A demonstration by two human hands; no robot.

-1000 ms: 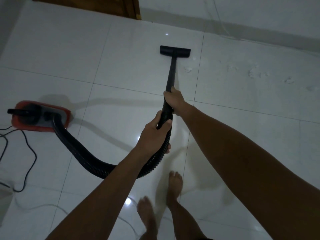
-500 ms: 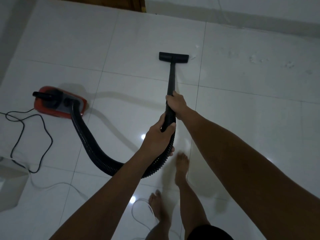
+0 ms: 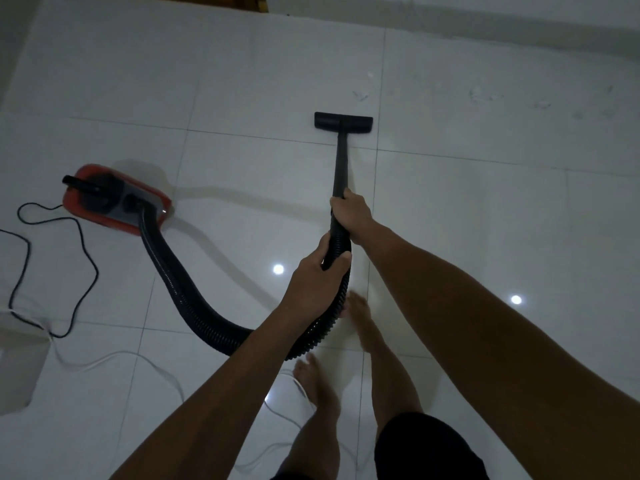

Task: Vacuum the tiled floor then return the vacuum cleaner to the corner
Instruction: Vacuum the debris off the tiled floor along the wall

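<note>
A red and black vacuum cleaner body [image 3: 114,199] sits on the white tiled floor [image 3: 485,220] at the left. Its black ribbed hose [image 3: 180,289] loops down and up to a black wand [image 3: 341,161], which ends in a flat black floor nozzle [image 3: 343,122] lying on the tiles ahead. My right hand [image 3: 351,213] grips the wand's lower end. Just below it, my left hand [image 3: 317,282] grips the ribbed hose. Pale bits of debris [image 3: 485,97] lie on the tiles at the far right.
A black power cord [image 3: 79,265] snakes over the floor left of the vacuum body, and a white cable [image 3: 114,358] crosses near my bare feet [image 3: 318,382]. A wall base [image 3: 502,26] runs along the back, with a wooden door edge [image 3: 252,1] at the top.
The nozzle has been drawn back toward me, away from the debris near the wall. I have stepped backward, and the vacuum body now shows further right in view.
</note>
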